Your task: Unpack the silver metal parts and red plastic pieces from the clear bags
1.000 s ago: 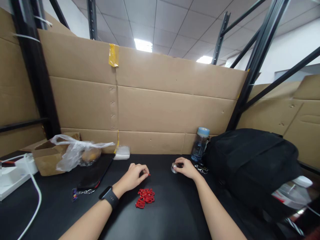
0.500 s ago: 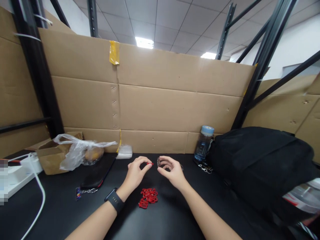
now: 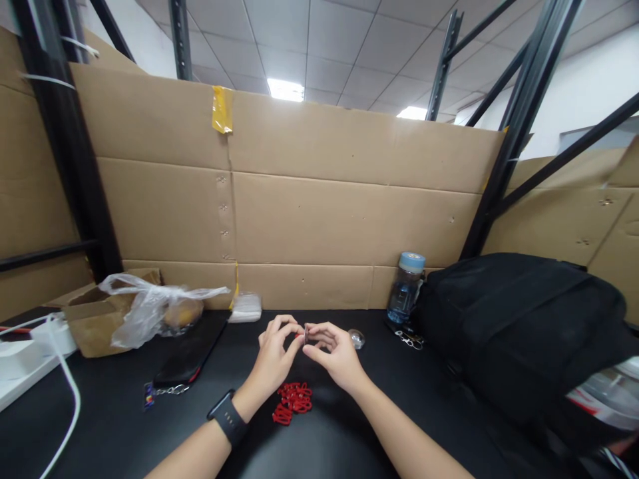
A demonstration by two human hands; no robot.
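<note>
My left hand [image 3: 275,351], with a dark watch [image 3: 227,417] on its wrist, pinches a small red piece [image 3: 300,336] that my fingertips mostly hide. My right hand [image 3: 340,358] grips a thin, dark-edged disc [image 3: 305,334] seen nearly edge-on between thumb and fingers. Both sets of fingertips meet around the disc above the black table. Below them lies a pile of small red cord loops [image 3: 294,399] with shiny bits among them. Just beyond my right fingers rests a small clear round object [image 3: 357,338].
Leftward are a black pouch [image 3: 187,362] with a chain, a plastic bag [image 3: 144,306], a cardboard box [image 3: 90,326] and a white power strip [image 3: 42,362]. A bottle [image 3: 403,293] and a black backpack [image 3: 519,332] stand right. Cardboard [image 3: 299,219] walls the back.
My two hands have come together; the disc in my right hand now meets the red piece in my left. The clear round object behind my right hand has come into fuller view.
</note>
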